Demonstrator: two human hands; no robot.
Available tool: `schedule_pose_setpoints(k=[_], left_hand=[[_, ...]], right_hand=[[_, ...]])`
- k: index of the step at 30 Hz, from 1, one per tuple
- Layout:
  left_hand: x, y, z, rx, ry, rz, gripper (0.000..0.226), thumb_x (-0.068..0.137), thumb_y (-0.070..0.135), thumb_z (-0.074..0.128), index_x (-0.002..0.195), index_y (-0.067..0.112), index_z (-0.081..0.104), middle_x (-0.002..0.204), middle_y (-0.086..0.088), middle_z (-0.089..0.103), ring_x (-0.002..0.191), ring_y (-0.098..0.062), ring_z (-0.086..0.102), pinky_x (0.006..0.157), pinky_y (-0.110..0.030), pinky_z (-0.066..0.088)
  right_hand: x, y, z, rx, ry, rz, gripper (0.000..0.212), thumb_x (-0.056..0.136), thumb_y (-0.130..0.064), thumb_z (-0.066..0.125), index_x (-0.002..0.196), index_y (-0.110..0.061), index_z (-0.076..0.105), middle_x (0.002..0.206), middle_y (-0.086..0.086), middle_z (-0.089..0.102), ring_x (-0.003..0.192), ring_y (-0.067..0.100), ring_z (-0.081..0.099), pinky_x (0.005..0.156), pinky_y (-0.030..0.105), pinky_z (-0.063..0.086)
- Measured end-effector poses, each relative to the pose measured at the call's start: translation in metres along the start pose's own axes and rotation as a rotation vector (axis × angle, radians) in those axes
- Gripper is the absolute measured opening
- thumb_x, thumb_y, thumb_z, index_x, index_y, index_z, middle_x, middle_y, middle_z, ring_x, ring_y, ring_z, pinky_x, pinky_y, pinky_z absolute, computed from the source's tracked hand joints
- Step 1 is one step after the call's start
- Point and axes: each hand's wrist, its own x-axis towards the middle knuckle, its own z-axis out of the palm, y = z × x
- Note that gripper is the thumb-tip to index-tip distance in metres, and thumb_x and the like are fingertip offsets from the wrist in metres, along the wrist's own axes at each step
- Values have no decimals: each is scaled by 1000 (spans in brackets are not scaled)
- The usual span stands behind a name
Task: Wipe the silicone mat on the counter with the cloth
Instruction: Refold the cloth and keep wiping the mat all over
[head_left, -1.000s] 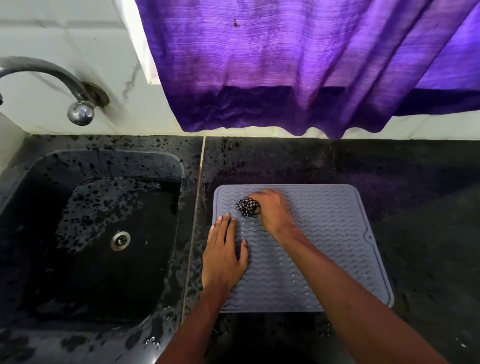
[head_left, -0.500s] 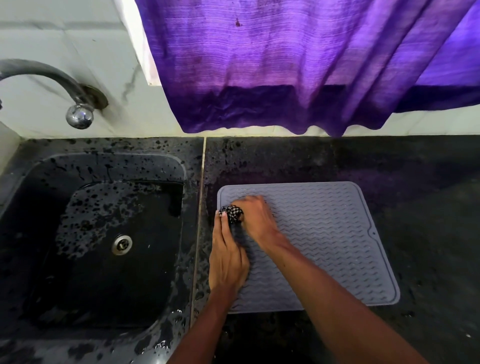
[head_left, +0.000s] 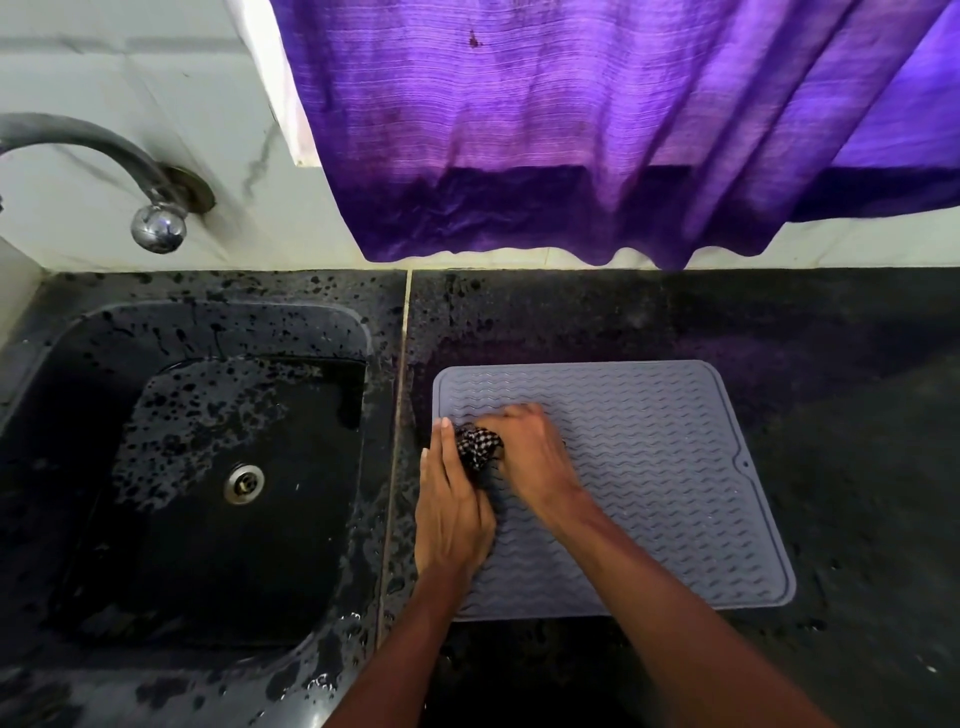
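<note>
So far left there's a curved metal faucet (head_left: 104, 150) on the wall over a black sink (head_left: 234, 307), which is wet and speckled, with the drain (head_left: 243, 484) in the bottom.

Left arm comes up from the bottom edge, pretty much straight ahead. The left hand (head_left: 451, 512) lies flat, palm down, along the left edge of the silicone mat (head_left: 654, 467), fingers straight and pressed together, pointing away from the person. It isn't gripping anything, just resting on the mat.

Right next to those fingers, touching them, is the cloth (head_left: 479, 448), a small black-and-white checkered thing bunched into a wad near the mat's far left corner.

The right arm reaches in diagonally from the lower right across the mat. The right hand (head_left: 532, 457) is knuckles up with fingers curled over the wad, gripping it and holding it down on the mat.

The mat is grey with wavy ridges and sits flat on the dark counter (head_left: 857, 493), just right of the sink. A purple curtain (head_left: 597, 130) hangs behind it.
</note>
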Motion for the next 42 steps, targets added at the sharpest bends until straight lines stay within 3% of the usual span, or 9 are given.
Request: schedule_pose_setpoints(k=[8, 17, 22, 29, 35, 38, 42], left_hand=[[2, -5, 3, 149, -76, 100, 69, 91, 20, 32, 156, -1, 21, 159, -16, 35, 146, -27, 35, 124, -39, 17], [3, -7, 7, 237, -66, 145, 61, 99, 35, 36, 151, 2, 40, 159, -14, 36, 148, -25, 32, 124, -39, 18], [2, -8, 7, 237, -64, 148, 62, 100, 37, 36, 151, 3, 40, 160, -13, 35, 150, -24, 30, 124, -40, 20], [2, -9, 8, 241, -58, 149, 61, 100, 38, 35, 150, 3, 41, 160, -12, 35, 149, -24, 30, 124, -42, 20], [3, -10, 9, 252, -55, 149, 62, 100, 39, 34, 151, 3, 41, 160, -12, 35, 149, -24, 30, 125, -40, 19], [2, -10, 9, 239, -49, 147, 62, 100, 39, 35, 151, 5, 40, 161, -10, 34, 150, -22, 30, 125, -38, 17], [2, -11, 11, 221, -36, 149, 63, 99, 39, 36, 151, 5, 40, 160, -10, 36, 149, -22, 31, 126, -38, 17]], right_hand=[[-11, 23, -11, -16, 40, 10, 55, 70, 4, 72, 119, -22, 67, 107, 1, 68, 103, 25, 52, 86, 33, 43], [-26, 60, -29, -18, 72, 30, 62, 68, 7, 69, 121, -26, 66, 117, -2, 68, 108, 23, 51, 89, 29, 42], [-33, 82, -32, 25, 66, 79, 67, 59, 12, 64, 111, -31, 65, 107, -5, 70, 97, 21, 54, 76, 34, 49], [-35, 123, -39, 8, 34, 82, 70, 53, 9, 64, 107, -36, 66, 98, -14, 71, 92, 14, 58, 79, 36, 52], [-44, 159, -45, -21, 86, 107, 58, 64, 2, 72, 104, -39, 67, 97, -15, 71, 93, 13, 60, 80, 35, 53], [-46, 167, -52, -2, 72, 89, 63, 59, 8, 65, 102, -37, 69, 92, -14, 71, 88, 10, 63, 79, 34, 54], [-52, 173, -74, 64, 186, 119, 59, 63, 10, 65, 104, -32, 72, 96, -8, 74, 93, 12, 67, 82, 35, 56]])
